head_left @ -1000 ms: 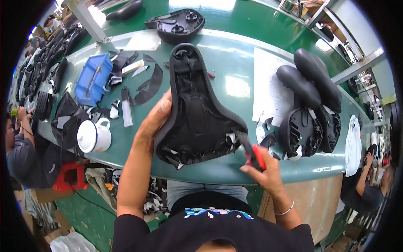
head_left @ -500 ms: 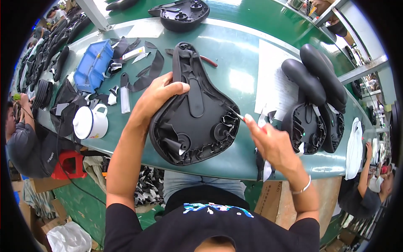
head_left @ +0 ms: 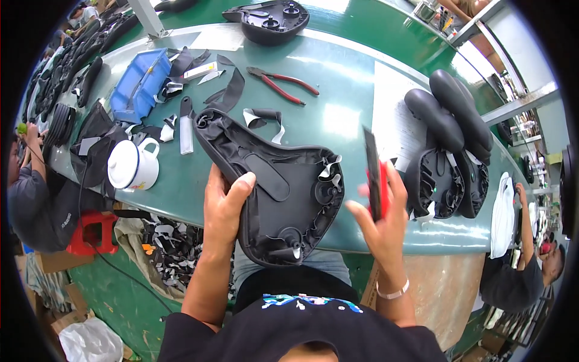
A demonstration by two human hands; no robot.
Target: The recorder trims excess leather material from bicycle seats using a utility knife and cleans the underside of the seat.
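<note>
A black bicycle saddle (head_left: 292,214) lies underside up at the near edge of the green table, its nose pointing to the far left. Its cover is folded inward in gathers around the rim. My left hand (head_left: 224,208) grips the saddle's left side, thumb over the rim. To the right of the saddle and apart from it, my right hand (head_left: 386,232) holds a red-handled knife (head_left: 384,188) with its dark blade pointing up and away. A black-and-white cover scrap (head_left: 265,116) lies just beyond the saddle.
Red-handled cutting pliers (head_left: 286,83), a blue bin (head_left: 137,84), a white enamel mug (head_left: 131,163) and a clear-bladed tool (head_left: 186,134) lie beyond and left. Stacked saddles (head_left: 443,120) stand right, on and beside paper sheets. Another saddle (head_left: 274,27) sits far back. Co-workers sit both sides.
The saddle has turned, nose swinging left, and moved nearer to me. The knife has come away from its rim and now points up. A cover scrap and the whole pliers now show.
</note>
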